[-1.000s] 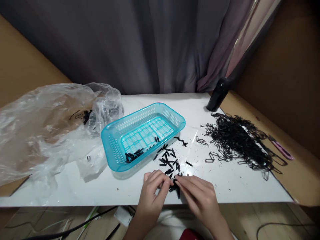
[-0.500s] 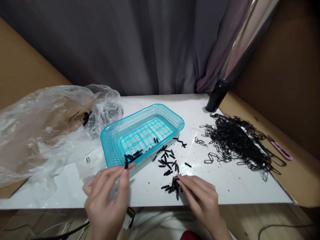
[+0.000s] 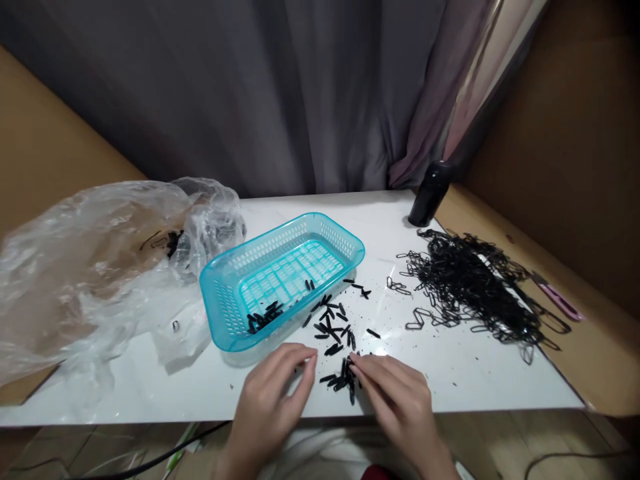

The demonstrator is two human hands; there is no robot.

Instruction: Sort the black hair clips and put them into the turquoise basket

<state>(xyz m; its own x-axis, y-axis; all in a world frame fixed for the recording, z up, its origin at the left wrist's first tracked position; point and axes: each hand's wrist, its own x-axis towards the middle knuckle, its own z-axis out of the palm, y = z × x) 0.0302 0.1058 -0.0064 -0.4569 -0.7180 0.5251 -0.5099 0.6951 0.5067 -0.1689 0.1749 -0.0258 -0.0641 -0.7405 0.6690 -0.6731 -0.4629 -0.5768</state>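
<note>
My left hand (image 3: 275, 397) hovers over the table's near edge, left of the small black pieces. Its thumb and index fingertips come together, with nothing visible in them. My right hand (image 3: 400, 390) pinches a small black strip (image 3: 351, 361) at the top of a little heap of black strips (image 3: 341, 380). More slim black strips (image 3: 330, 320) are scattered just beyond. Some black strips (image 3: 264, 317) lie in the near left corner of the blue plastic basket (image 3: 233, 341), and two lie by its near wall.
A large tangle of black wire-like loops (image 3: 465, 280) covers the table's right side, beside a pink-handled cutter (image 3: 560, 301). Behind it stands a black bottle (image 3: 429, 193). A clear plastic bag (image 3: 115, 280) spreads across the left. Cardboard (image 3: 560, 133) and a grey curtain (image 3: 265, 100) border the table.
My left hand has moved from the basket's near rim rightward toward the heap, and the black strip it held is no longer in its fingers. My right hand stays at the heap.
</note>
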